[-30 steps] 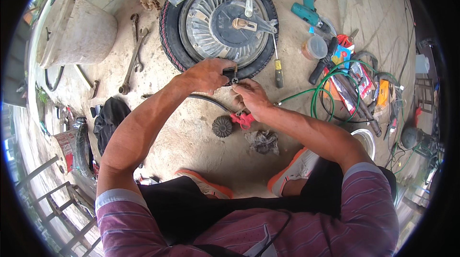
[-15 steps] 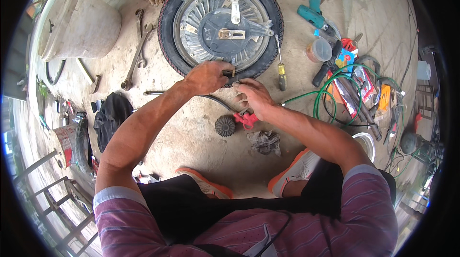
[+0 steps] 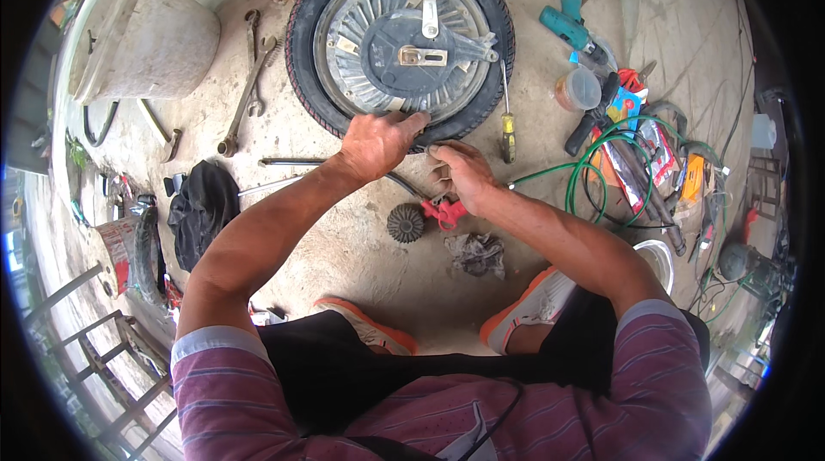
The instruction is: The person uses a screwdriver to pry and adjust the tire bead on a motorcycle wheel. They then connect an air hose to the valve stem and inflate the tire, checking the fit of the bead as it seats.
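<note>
A wheel (image 3: 391,40) with a black tyre (image 3: 302,66) and a metal hub lies flat in front of me. My left hand (image 3: 378,145) is at the tyre's near edge, fingers curled together and pointing right; what they grip is hidden beneath them. Close by on the right, my right hand (image 3: 466,176) has its thumb and forefinger pinched at the same edge. Anything between those fingertips is too small to make out. Just below my hands lies a red hose fitting (image 3: 447,213), with a dark ribbed round piece (image 3: 406,223) beside it.
On the right are a screwdriver (image 3: 508,136), a teal drill (image 3: 565,29), a clear tub (image 3: 577,90) and a coiled green hose (image 3: 574,186). Wrenches (image 3: 245,109), a hammer (image 3: 171,145), a whitish bucket (image 3: 176,36) and black cloth (image 3: 204,216) lie left. A crumpled rag (image 3: 477,253) is near my shoes.
My left hand has shifted slightly right and turned over the tyre edge, covering a small brass-coloured piece that showed at its fingertips. My right hand stays close by, still pinched.
</note>
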A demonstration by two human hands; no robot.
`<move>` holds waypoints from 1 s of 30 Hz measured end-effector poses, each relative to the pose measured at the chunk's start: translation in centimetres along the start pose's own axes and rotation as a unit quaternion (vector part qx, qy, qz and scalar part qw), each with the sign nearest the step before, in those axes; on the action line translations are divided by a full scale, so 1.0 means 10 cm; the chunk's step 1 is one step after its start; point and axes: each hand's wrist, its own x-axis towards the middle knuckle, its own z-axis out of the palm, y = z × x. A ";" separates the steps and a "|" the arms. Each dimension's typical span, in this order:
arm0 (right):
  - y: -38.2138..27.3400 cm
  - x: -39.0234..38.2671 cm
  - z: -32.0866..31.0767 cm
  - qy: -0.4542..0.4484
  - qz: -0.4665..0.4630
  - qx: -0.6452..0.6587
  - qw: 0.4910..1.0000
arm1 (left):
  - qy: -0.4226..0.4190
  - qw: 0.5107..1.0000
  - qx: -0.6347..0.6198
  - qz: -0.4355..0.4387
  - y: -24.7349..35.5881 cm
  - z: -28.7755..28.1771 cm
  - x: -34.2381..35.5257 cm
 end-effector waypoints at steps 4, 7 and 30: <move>0.06 0.04 -0.06 0.022 0.022 0.004 1.000 | -0.017 0.998 0.033 0.060 -0.06 -0.03 0.03; 0.11 0.04 -0.11 -0.002 0.058 0.066 0.996 | -0.004 0.997 0.034 0.076 -0.10 0.01 0.04; 0.12 0.07 -0.07 -0.039 0.051 0.087 0.994 | -0.001 0.999 0.027 0.018 0.01 0.07 0.06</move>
